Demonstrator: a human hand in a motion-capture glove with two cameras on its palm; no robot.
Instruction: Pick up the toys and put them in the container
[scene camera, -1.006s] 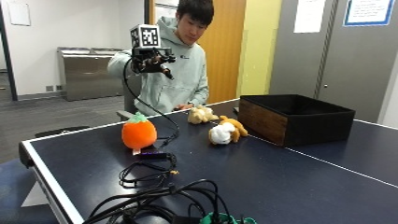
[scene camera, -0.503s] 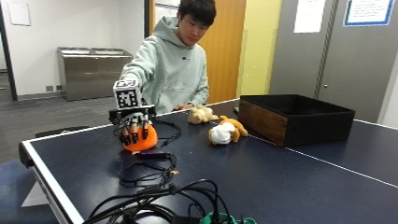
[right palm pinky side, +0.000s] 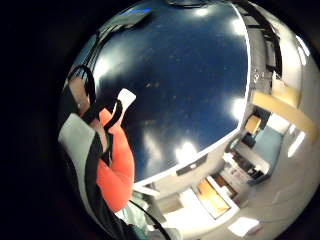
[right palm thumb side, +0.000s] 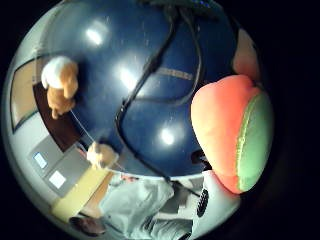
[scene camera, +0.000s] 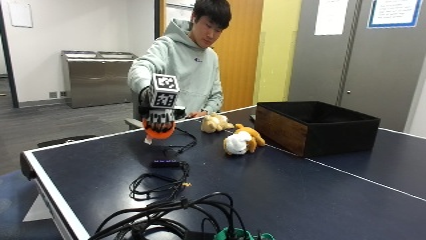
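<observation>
gloved right hand: raised above the near-left part of the dark blue table, fingers curled down around the orange plush toy, gripping it from above; toy clear of the tabletop.
orange plush toy, thumb-side palm view: close against the palm, orange body with a green patch at one end.
orange plush toy, little-finger-side palm view: pressed beside the strapped fingers, blue tabletop behind.
bare left hand: not clearly seen behind the toys.
cream plush toy: lying on the table in front of the seated person.
orange-and-white plush toy: lying on the table just beside the container's near corner, apart from the cream one.
black container: open-topped, wood-coloured side panel, standing on the table's right part, well apart from the gloved hand.
black cables: looped on the table below and in front of the raised hand.
</observation>
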